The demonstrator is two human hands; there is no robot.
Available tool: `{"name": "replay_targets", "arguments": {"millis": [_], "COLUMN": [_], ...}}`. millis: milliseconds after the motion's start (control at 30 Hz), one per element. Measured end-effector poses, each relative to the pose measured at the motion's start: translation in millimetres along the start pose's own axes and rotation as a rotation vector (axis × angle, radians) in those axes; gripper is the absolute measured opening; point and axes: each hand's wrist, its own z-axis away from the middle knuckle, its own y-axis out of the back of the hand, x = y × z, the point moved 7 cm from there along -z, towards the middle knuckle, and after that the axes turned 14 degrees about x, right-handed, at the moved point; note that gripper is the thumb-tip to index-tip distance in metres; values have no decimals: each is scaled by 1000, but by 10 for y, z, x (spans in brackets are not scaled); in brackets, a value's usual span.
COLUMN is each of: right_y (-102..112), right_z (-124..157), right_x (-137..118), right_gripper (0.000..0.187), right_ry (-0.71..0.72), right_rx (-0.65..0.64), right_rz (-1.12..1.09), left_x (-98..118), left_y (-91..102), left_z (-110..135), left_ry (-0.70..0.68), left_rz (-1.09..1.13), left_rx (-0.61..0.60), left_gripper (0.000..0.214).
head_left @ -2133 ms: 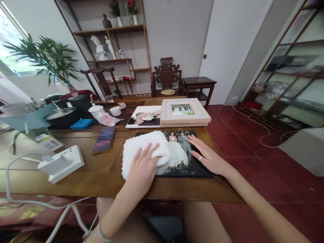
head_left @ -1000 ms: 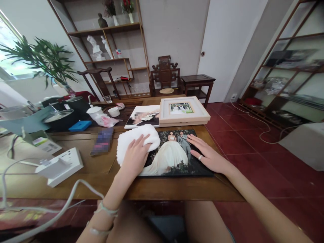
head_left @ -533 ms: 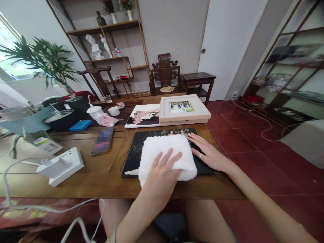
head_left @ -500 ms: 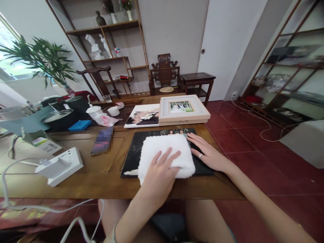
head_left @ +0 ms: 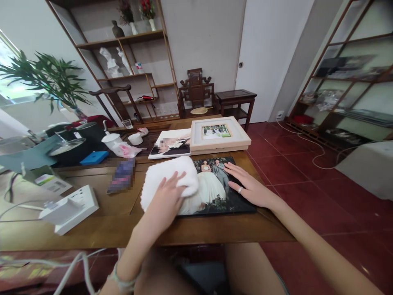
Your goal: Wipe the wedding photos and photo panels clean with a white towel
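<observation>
My L hand [head_left: 166, 200] is on top of the white cloth [head_left: 168, 174], fingers a bit spread; can't tell if the thumb pinches the fold. R hand [head_left: 248, 188] lies on the R side of the photo [head_left: 211, 184], fingers slightly apart, thumb well off them, nothing gripped. Photo's flat on the table [head_left: 215, 229], close to the near edge, its L part under the cloth.

Risks, imo: if R hand presses too lightly, a hard push w/ the cloth could slide the photo, maybe off the edge or into the box frame [head_left: 219, 135] behind. Grit under the cloth might scratch the print; so might my ring [head_left: 240, 189] if R hand shifts. Bare fingertips could leave smudges. L forearm's near the cable [head_left: 82, 266]; a snag could tug the power strip [head_left: 78, 209].
</observation>
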Motion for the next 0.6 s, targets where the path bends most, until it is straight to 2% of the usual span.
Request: {"name": "replay_targets", "arguments": {"millis": [133, 200, 233, 333, 467, 533, 600], "right_y": [6, 7, 6, 3, 8, 16, 18], "right_z": [-4, -7, -8, -8, -4, -4, -3], "right_x": [-3, 1, 5, 13, 9, 5, 4], "right_gripper": [52, 53, 53, 52, 51, 51, 52], "right_ry": [15, 16, 16, 22, 26, 19, 11], "right_rx": [13, 18, 21, 24, 21, 24, 22], "right_rz": [1, -3, -5, -13, -26, -32, -33], "left_x": [588, 726, 729, 528, 63, -103, -154], "left_y": [-69, -47, -23, 53, 76, 63, 67], "left_z": [311, 416, 430, 343, 149, 136, 223], "left_ry": [-277, -366, -365, -246, -74, -39, -46], "left_rz": [171, 241, 256, 232, 136, 97, 91], "left_rx": [-42, -41, -36, -2, 81, 111, 121], "left_gripper": [27, 25, 27, 33, 32, 30, 30]}}
